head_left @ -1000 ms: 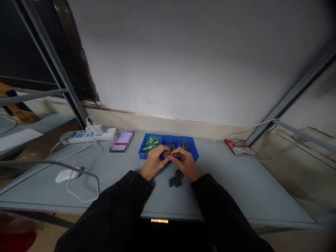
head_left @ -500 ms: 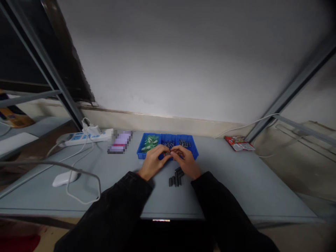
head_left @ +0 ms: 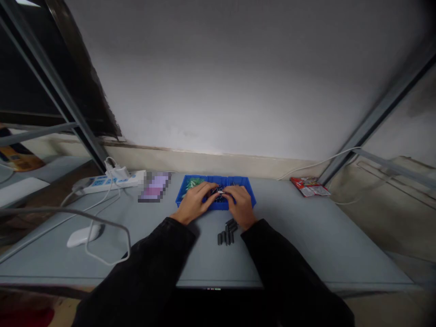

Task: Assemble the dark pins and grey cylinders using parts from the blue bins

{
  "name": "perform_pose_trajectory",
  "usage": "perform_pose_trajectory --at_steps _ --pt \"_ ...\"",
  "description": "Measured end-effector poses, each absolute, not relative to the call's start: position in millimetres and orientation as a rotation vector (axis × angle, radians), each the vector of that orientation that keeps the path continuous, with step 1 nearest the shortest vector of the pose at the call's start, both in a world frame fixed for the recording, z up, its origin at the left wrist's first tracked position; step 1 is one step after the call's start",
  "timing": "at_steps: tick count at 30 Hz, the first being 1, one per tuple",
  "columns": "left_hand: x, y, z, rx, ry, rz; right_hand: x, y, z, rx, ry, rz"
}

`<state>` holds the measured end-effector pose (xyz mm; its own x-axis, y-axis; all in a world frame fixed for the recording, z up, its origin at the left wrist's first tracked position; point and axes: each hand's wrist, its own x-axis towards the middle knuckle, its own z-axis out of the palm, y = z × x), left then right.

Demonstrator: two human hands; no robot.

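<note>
My left hand [head_left: 194, 202] and my right hand [head_left: 242, 206] meet above the middle section of a blue three-part tray [head_left: 220, 206]. Fingertips of both are closed on a small pale piece [head_left: 221, 192], too small to identify. Beneath them the middle section holds small shiny metal parts [head_left: 219, 199]. Green and whitish pieces [head_left: 195, 182] fill the left section, partly behind my left hand. Most of the right section is covered by my right hand. Several dark, short cylinders [head_left: 227, 237] lie on the table just in front of the tray.
To the left are a pixelated phone [head_left: 155, 187], a white power strip [head_left: 112, 182] with plugs, a white mouse-like object [head_left: 83, 235] and loose cables [head_left: 127, 236]. A red snack packet [head_left: 309, 186] lies at the right rear. Metal frame posts [head_left: 374, 109] flank the table [head_left: 306, 245].
Both hands have shifted slightly and turned, and a pale piece now shows between the fingertips. The cylinders stay on the table. The camera view has moved a little.
</note>
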<state>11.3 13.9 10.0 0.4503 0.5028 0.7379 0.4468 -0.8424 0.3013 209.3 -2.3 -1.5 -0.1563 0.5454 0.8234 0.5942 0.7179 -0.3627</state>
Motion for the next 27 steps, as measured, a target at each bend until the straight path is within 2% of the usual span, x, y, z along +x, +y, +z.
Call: perform_pose_trajectory --at_steps 6,27 --pt "14.5 6.5 4.7 2.581 0.806 1.293 206.7 -9.4 -16.2 -0.943 -1.814 -0.17" --pt "18.9 5.2 -1.2 2.424 0.919 1.393 213.4 -7.8 -12.7 -0.919 -1.89 0.073"
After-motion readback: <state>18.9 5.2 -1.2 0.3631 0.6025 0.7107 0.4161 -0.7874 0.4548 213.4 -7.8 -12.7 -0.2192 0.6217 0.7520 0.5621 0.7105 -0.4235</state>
